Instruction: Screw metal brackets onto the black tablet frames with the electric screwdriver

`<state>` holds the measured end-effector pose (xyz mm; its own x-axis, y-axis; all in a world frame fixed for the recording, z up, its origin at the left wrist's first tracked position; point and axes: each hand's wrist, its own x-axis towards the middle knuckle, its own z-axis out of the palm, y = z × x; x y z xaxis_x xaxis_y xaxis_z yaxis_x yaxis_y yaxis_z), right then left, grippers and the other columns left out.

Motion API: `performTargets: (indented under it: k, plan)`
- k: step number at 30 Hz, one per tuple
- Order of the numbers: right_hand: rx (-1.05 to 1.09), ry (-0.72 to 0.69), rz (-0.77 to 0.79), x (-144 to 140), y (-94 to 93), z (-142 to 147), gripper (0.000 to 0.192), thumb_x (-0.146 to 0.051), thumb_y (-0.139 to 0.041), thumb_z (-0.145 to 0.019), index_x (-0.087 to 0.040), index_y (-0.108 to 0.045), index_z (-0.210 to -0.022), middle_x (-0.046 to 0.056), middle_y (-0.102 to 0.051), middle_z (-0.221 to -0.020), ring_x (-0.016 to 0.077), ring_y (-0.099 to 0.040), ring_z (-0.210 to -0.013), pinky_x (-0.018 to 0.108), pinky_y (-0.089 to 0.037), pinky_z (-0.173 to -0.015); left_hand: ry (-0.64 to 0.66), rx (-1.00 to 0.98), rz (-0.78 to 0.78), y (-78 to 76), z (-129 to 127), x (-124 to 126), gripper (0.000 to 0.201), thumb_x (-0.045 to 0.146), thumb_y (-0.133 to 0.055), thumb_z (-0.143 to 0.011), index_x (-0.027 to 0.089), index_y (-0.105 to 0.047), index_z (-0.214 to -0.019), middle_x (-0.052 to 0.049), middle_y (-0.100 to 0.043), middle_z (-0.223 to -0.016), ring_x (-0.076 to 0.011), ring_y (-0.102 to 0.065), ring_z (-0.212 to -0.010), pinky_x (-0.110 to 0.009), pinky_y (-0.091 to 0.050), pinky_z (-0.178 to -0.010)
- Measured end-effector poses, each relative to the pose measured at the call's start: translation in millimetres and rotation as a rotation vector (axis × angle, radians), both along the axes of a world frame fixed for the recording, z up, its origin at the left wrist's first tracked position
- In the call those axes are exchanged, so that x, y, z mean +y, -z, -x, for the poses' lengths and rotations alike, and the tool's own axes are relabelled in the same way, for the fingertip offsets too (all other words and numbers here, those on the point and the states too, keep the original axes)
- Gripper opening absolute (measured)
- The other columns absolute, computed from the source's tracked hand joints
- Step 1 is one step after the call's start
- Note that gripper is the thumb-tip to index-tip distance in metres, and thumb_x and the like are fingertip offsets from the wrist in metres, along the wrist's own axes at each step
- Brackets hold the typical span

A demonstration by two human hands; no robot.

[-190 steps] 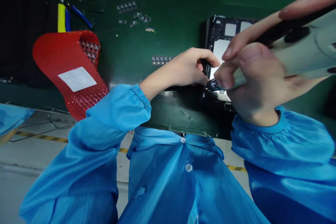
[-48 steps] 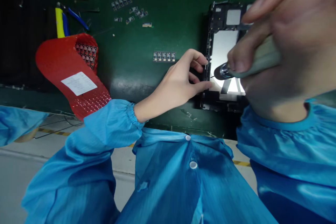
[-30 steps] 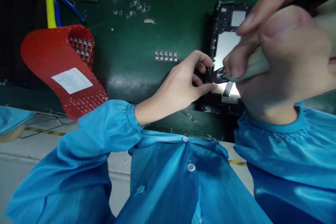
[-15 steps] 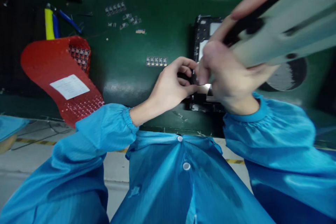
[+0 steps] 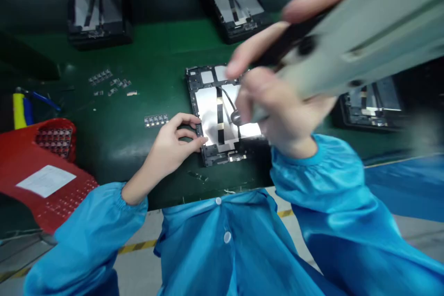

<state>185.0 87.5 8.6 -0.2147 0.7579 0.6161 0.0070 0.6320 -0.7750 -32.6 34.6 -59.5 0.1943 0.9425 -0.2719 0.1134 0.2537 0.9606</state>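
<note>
Moved: view pulled back, more trays showing
Left hand [image 5: 172, 144]: fingertips pinching tablet frame [image 5: 222, 115] edge
Right hand [image 5: 277, 111]: wrapped around electric screwdriver [image 5: 347, 51]

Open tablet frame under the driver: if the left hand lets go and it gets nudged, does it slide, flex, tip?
The tablet frame lies flat on the green mat, so tipping looks unlikely. It looks thin and probably light; the left hand pinching its edge hints it could slide. Exposed ribbon strips and a cable suggest fragile insides. The right hand grips the electric screwdriver above.
</note>
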Motion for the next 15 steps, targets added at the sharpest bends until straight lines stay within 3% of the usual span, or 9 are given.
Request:
performTargets:
  k: [2, 3, 5, 7, 11, 15]
  plan:
    - [0.134, 0.043, -0.084, 16.3, 3.3, -33.7, 0.036, -0.028, -0.067, -0.112, -0.022, -0.041, -0.136, -0.003, -0.069, -0.113, -0.0017, -0.065, -0.079, 0.017, -0.049, -0.057, -0.006, 0.001, 0.019, -1.3, -0.2, 1.3, 0.047, 0.026, -0.103, -0.078, 0.023, -0.071, -0.113, -0.005, -0.066, -0.131, -0.0149, -0.074, -0.086, -0.029, -0.076, -0.068]
    - [0.166, 0.097, -0.137, 27.0, 9.5, -50.1, 0.033, -0.024, -0.07, -0.109, -0.022, -0.044, -0.129, -0.003, -0.068, -0.107, -0.0032, -0.054, -0.066, 0.018, -0.045, -0.053, -0.009, 0.004, 0.029, -2.7, -0.4, 2.8, 0.049, 0.024, -0.104, -0.076, 0.023, -0.07, -0.111, -0.005, -0.064, -0.13, -0.0143, -0.073, -0.085, -0.029, -0.076, -0.067]
    - [0.144, 0.145, -0.161, 50.4, 29.9, -78.9, 0.036, -0.031, -0.078, -0.106, -0.027, -0.048, -0.127, -0.003, -0.067, -0.1, -0.0014, -0.054, -0.065, 0.017, -0.042, -0.049, -0.004, 0.018, 0.056, -7.0, -0.8, 7.4, 0.05, 0.023, -0.104, -0.075, 0.023, -0.068, -0.109, -0.004, -0.062, -0.125, -0.0134, -0.073, -0.081, -0.029, -0.077, -0.064]
    - [0.167, 0.177, -0.173, 71.9, 55.0, -98.4, 0.039, -0.039, -0.078, -0.107, -0.026, -0.05, -0.132, -0.001, -0.069, -0.107, -0.0012, -0.057, -0.067, 0.015, -0.041, -0.049, 0.028, 0.045, 0.073, -11.8, -0.7, 12.7, 0.052, 0.023, -0.104, -0.075, 0.022, -0.067, -0.112, -0.003, -0.06, -0.123, -0.0131, -0.074, -0.078, -0.03, -0.077, -0.063]
    - [0.239, 0.113, -0.32, 94.4, 88.7, -107.7, 0.049, -0.04, -0.081, -0.104, -0.019, -0.048, -0.133, -0.003, -0.066, -0.098, -0.0026, -0.048, -0.054, 0.008, -0.029, -0.043, 0.094, 0.096, 0.094, -16.8, 0.6, 19.5, 0.054, 0.025, -0.103, -0.077, 0.019, -0.072, -0.12, -0.003, -0.06, -0.117, -0.0138, -0.076, -0.077, -0.03, -0.078, -0.064]
    - [0.262, 0.08, -0.314, 92.0, 89.1, -101.4, 0.038, -0.025, -0.078, -0.103, -0.018, -0.056, -0.133, -0.001, -0.064, -0.095, -0.0019, -0.048, -0.055, 0.01, -0.032, -0.041, 0.058, 0.086, 0.078, -13.7, 3.2, 16.7, 0.053, 0.022, -0.106, -0.076, 0.02, -0.074, -0.118, -0.006, -0.064, -0.131, -0.0133, -0.076, -0.085, -0.027, -0.078, -0.068]
